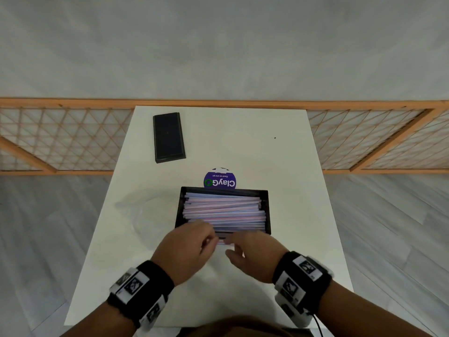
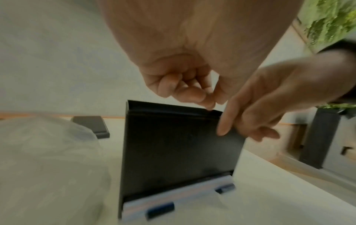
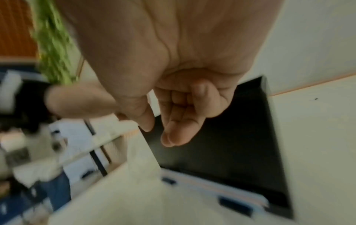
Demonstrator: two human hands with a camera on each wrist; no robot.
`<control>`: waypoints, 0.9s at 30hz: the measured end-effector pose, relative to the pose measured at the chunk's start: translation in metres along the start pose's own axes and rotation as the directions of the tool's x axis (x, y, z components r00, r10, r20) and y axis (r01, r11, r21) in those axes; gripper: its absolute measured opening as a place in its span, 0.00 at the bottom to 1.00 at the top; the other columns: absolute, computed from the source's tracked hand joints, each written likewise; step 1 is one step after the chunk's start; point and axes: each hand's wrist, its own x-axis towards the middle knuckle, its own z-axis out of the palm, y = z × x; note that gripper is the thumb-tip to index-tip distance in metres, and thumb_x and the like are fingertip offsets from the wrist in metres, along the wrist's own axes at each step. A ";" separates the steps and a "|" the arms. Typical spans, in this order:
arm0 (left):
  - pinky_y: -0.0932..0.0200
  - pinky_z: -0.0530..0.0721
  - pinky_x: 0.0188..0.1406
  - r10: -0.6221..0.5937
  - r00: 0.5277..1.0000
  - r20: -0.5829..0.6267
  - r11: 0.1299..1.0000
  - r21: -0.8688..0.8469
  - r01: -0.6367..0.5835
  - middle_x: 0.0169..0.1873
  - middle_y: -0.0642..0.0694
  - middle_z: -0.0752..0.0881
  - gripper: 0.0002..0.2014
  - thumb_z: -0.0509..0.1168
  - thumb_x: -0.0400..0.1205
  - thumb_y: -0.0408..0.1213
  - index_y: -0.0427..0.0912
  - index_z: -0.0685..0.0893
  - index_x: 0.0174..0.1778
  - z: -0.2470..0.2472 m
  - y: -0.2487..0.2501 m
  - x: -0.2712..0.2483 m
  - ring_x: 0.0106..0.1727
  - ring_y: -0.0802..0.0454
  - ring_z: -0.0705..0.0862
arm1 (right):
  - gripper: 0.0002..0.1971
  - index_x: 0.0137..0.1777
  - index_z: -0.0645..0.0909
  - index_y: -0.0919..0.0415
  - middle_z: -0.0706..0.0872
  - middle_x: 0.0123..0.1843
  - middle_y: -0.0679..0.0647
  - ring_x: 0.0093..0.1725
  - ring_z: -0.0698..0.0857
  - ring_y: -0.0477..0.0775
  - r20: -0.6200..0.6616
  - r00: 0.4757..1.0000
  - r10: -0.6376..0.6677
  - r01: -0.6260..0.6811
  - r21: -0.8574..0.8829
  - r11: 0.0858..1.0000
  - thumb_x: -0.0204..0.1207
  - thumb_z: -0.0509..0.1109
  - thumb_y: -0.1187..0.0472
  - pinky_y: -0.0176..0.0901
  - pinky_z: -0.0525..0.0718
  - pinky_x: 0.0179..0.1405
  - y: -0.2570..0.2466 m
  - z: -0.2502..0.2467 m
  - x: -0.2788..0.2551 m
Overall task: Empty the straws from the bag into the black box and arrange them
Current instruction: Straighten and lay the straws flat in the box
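Note:
The black box (image 1: 267, 210) stands mid-table, filled with a flat stack of striped straws (image 1: 223, 210). A few more straws (image 2: 173, 196) (image 3: 212, 187) lie on the table against the box's near wall (image 2: 173, 144). My left hand (image 1: 209, 239) hovers at the near rim, its fingers curled in to the thumb (image 2: 200, 97), and nothing shows in them. My right hand (image 1: 233, 249) is beside it with loose fingers (image 3: 163, 129). Its index finger (image 2: 223, 126) lies straight against the box's near wall. The clear plastic bag (image 1: 145, 215) (image 2: 48, 159) lies crumpled left of the box.
A black lid (image 1: 168, 136) lies flat at the back left of the white table (image 1: 243, 147). A round purple sticker (image 1: 220, 180) sits just behind the box. A wooden lattice rail (image 1: 73, 142) runs behind the table.

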 end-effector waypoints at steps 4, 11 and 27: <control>0.61 0.79 0.38 -0.204 0.932 0.299 0.948 -0.178 0.265 0.36 0.54 0.85 0.14 0.63 0.87 0.54 0.51 0.83 0.41 0.038 -0.007 -0.022 0.36 0.59 0.81 | 0.19 0.72 0.76 0.53 0.84 0.69 0.54 0.66 0.84 0.60 0.083 0.990 0.112 -0.098 -0.154 0.983 0.85 0.58 0.48 0.53 0.84 0.62 0.006 0.033 0.004; 0.60 0.74 0.30 -0.556 0.447 0.701 -0.260 -0.657 0.707 0.36 0.44 0.89 0.14 0.76 0.82 0.47 0.38 0.89 0.49 0.106 -0.020 -0.008 0.33 0.52 0.81 | 0.11 0.54 0.79 0.50 0.86 0.51 0.48 0.48 0.85 0.55 -0.077 0.990 0.119 -0.125 -0.077 0.989 0.85 0.56 0.49 0.46 0.80 0.42 -0.001 0.022 -0.004; 0.62 0.71 0.33 -0.557 0.451 0.697 -0.613 -0.712 0.344 0.30 0.48 0.81 0.04 0.70 0.86 0.35 0.43 0.83 0.46 0.150 0.002 0.019 0.31 0.55 0.75 | 0.09 0.48 0.76 0.48 0.83 0.44 0.44 0.40 0.81 0.51 -0.150 0.985 0.081 -0.100 -0.128 0.987 0.83 0.58 0.48 0.48 0.82 0.37 0.006 -0.011 -0.024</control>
